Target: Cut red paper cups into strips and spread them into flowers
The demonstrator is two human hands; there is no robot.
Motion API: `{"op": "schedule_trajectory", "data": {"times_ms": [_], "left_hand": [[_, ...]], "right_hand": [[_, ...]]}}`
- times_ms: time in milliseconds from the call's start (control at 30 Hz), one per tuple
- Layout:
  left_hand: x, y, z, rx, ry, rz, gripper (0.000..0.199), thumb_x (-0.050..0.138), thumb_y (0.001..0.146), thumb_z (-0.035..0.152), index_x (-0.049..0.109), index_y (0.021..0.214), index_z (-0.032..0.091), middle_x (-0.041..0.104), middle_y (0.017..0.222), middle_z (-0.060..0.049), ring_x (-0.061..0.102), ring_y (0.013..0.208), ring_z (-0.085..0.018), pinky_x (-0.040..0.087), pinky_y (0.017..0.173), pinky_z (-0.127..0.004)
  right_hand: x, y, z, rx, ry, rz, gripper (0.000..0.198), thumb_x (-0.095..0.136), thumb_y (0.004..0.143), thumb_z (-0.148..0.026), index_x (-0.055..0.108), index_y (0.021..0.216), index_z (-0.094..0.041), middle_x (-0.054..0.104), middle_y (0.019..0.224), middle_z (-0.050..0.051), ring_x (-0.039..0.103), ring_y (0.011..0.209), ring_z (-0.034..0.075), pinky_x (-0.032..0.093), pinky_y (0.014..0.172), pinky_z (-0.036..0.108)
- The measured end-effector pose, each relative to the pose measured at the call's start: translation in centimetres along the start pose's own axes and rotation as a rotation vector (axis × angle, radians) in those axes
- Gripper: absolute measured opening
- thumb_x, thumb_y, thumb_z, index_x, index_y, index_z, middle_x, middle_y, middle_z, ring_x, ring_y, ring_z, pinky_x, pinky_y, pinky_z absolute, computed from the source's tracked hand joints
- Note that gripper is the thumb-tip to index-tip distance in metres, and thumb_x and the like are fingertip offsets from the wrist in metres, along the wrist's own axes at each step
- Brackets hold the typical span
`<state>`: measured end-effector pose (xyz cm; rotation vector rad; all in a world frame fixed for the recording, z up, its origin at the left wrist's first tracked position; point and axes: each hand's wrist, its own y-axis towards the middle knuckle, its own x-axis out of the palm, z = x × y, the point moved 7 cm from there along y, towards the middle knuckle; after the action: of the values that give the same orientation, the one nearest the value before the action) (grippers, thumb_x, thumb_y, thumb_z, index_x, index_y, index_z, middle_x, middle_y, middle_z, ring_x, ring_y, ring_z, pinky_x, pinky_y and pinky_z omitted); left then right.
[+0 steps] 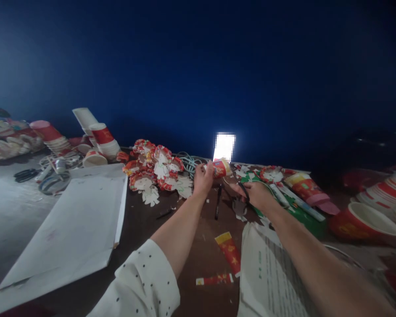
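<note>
My left hand (pixel 203 179) is closed around a red and yellow paper cup (pixel 220 168), which lies on its side in the grip. In my right hand (pixel 258 193) is a pair of scissors (pixel 245 192) with dark handles, its blades pointing up toward the cup; whether they touch it I cannot tell. Below the hands a black pen (pixel 218 203) lies on the brown table. Nearer to me are a cut red and yellow paper piece (pixel 229 251) and a narrow red strip (pixel 214 279).
Left of my hands sits a pile of red and white paper cutouts (pixel 161 160). A large white board (pixel 75 220) lies farther left, with stacked paper cups (pixel 106 141) behind it. Printed sheets (pixel 267 268) lie at front right; a red cup (pixel 363 224) is beyond. A bright screen (pixel 225 146) glows behind.
</note>
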<state>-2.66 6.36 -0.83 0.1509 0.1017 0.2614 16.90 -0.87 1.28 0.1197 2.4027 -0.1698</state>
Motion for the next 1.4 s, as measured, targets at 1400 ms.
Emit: {"op": "schedule_trajectory", "data": {"times_ms": [1400], "left_hand": [[0.8, 0.2, -0.8, 0.004, -0.059, -0.018, 0.041, 0.048, 0.083, 0.054, 0.063, 0.095, 0.017, 0.066, 0.082, -0.005, 0.060, 0.079, -0.018, 0.047, 0.073, -0.029]], "right_hand": [[0.7, 0.8, 1.2, 0.032, 0.033, -0.073, 0.041, 0.064, 0.067, -0.058, 0.056, 0.051, -0.021, 0.055, 0.048, -0.001, 0.046, 0.047, 0.012, 0.032, 0.047, 0.024]]}}
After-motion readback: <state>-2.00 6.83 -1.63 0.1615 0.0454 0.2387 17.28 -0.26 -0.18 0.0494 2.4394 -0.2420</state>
